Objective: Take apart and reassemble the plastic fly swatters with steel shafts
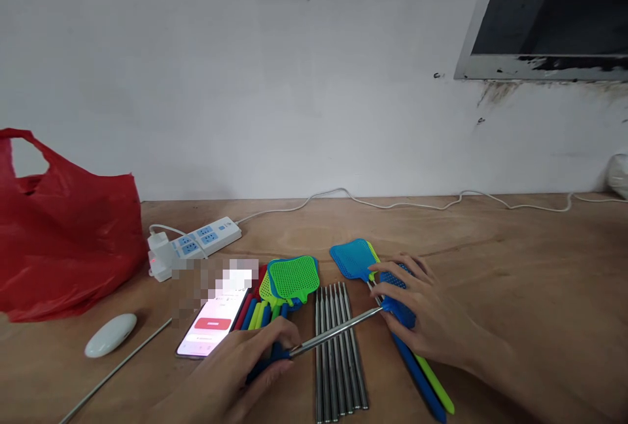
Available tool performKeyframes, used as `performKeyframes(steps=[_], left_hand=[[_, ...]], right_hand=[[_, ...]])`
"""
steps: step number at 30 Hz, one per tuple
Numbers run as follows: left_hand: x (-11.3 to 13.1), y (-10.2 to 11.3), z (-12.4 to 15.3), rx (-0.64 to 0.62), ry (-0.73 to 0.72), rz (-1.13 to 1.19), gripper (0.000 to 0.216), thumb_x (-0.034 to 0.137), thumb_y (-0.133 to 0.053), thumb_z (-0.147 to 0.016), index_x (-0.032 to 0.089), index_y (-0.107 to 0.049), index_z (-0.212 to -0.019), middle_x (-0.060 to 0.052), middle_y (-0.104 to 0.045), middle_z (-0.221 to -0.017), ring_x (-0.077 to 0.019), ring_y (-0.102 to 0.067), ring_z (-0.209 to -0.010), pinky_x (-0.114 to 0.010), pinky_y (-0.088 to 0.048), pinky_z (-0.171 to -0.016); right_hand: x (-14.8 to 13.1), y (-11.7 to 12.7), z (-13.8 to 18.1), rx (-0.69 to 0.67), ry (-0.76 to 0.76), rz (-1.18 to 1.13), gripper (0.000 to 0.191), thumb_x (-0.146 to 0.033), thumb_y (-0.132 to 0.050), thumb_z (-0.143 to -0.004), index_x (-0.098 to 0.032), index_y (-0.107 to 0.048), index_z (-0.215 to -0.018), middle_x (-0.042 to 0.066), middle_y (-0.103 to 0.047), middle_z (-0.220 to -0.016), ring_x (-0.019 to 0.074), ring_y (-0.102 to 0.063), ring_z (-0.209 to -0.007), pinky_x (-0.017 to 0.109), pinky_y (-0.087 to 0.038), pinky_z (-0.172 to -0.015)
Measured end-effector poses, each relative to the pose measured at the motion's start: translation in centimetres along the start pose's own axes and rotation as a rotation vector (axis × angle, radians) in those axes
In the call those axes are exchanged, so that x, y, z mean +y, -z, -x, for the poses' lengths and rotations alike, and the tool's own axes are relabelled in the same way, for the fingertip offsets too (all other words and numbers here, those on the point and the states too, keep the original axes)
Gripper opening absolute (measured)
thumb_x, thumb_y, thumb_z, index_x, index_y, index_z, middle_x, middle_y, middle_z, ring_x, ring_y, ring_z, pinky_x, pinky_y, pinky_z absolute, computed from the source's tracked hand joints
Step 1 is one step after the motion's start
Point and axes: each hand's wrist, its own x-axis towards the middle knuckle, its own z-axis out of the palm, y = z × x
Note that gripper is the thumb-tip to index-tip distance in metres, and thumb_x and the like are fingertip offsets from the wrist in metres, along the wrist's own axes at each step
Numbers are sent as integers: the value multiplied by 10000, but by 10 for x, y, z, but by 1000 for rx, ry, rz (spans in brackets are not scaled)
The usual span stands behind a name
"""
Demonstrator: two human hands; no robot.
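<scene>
My left hand [245, 365] is closed round the blue handle end of a fly swatter's metal rod [338, 331], which slants up to the right. My right hand [422, 313] grips the dark blue swatter head [398, 300] at the rod's other end. Under the rod lies a row of several bare metal rods [338, 358]. A stack of green and blue swatter heads [292, 278] lies to the left, with coloured handles [258, 313] below it. Another blue swatter head [352, 258] rests just beyond my right hand, and a blue and a green handle [426, 378] lie below that hand.
A lit phone [213, 322] lies on the wooden table [490, 267] by my left hand. A white mouse [110, 335] and a loose rod [118, 368] are at the left. A red plastic bag [63, 228], a white power strip [193, 244] and its cable [417, 205] sit behind.
</scene>
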Motion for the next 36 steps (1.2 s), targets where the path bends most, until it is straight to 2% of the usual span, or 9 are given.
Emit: performKeyframes(steps=[3,5,10,14,16,19,21,25,36], left_hand=[[-8,-4,6,69,64,-30,213,396,-490,-977,396,-595,-1163,57,-738,-982,-180,-673,-803,-236,-497,-724],[-15,-6,9,59,92,-51,244,411,-476,-982,414,-605,-1189,55,-743,-1006,-190,-684,-848,-245,-500,-754],[-31,-7,9,-17,92,-64,280,424,-461,-983,380,-622,-1207,34,-745,-966,-180,-678,-797,-239,-506,-738],[-31,-8,6,-13,99,-59,292,447,-444,-990,302,-687,-1065,2,-741,-934,-193,-662,-837,-245,-494,-748],[-29,-9,5,-35,119,-77,361,457,-406,-1006,254,-689,-912,-11,-725,-865,-191,-645,-804,-249,-470,-718],[-26,-11,2,-113,144,-131,411,464,-347,-1026,233,-628,-834,-8,-676,-779,-189,-617,-743,-261,-423,-659],[-25,-11,1,-156,131,-167,397,465,-314,-1034,238,-599,-877,-6,-655,-760,-197,-607,-716,-270,-388,-620],[-26,-5,-4,-182,88,-212,408,464,-252,-1046,241,-565,-910,0,-607,-704,-198,-574,-641,-280,-334,-570],[-8,-17,-25,-164,12,-274,439,445,-212,-1065,230,-589,-999,-38,-646,-832,-225,-601,-731,-309,-363,-619]], right_hand=[[12,-1,6,27,-80,11,654,-234,-689,-751,-283,-505,-1377,117,-467,-1479,391,-392,-1323,629,-307,-1063],[21,-4,12,61,-169,-94,782,-262,-707,-715,-288,-426,-1445,138,-446,-1490,411,-405,-1332,628,-352,-1042],[34,-10,27,-30,-437,-774,907,-263,-712,-707,-288,-275,-1502,141,-565,-1361,283,-700,-973,379,-575,-743],[35,-4,28,36,-493,-1032,871,-376,-797,-645,-279,-437,-1432,132,-529,-1459,347,-558,-1271,413,-534,-928],[32,2,23,75,-699,-1134,803,-464,-780,-668,-286,-493,-1397,115,-566,-1436,343,-526,-1310,427,-523,-967],[23,9,14,20,-1094,-1139,607,-514,-699,-776,-288,-568,-1324,110,-707,-1220,292,-723,-958,352,-619,-661],[18,13,9,-51,-1219,-1064,449,-475,-684,-812,-243,-642,-1195,89,-761,-922,213,-702,-602,255,-524,-388],[15,18,2,-74,-1261,-1007,229,-378,-649,-859,-184,-666,-981,-21,-612,-519,91,-477,-301,152,-322,-240],[-12,5,2,-65,-1036,-1159,510,-626,-730,-677,-203,-594,-927,-68,-550,-470,84,-418,-264,182,-321,-242]])
